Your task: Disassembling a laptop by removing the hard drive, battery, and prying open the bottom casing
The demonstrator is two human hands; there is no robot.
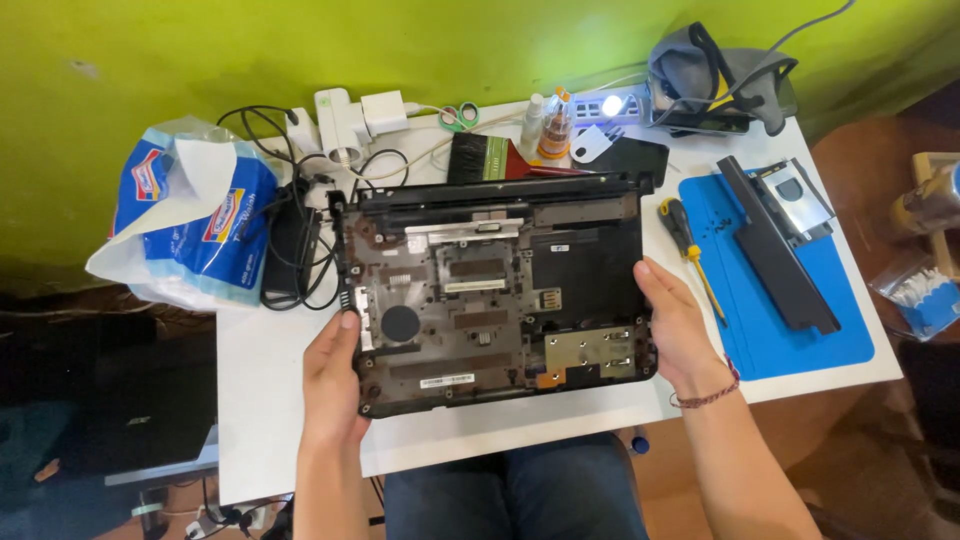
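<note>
Your left hand point(333, 385) and right hand point(672, 325) clamp the laptop point(495, 300) edges. It overhangs the table point(255, 385); a slip risks dropping it.

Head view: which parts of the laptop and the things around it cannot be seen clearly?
- Laptop base: its side edges are covered by the left hand and right hand.
- Small label on the base: too small to read.
- Items behind the base, near the brush: partly hidden by its rear edge.
- Box at the right: cut off by the frame edge.
</note>
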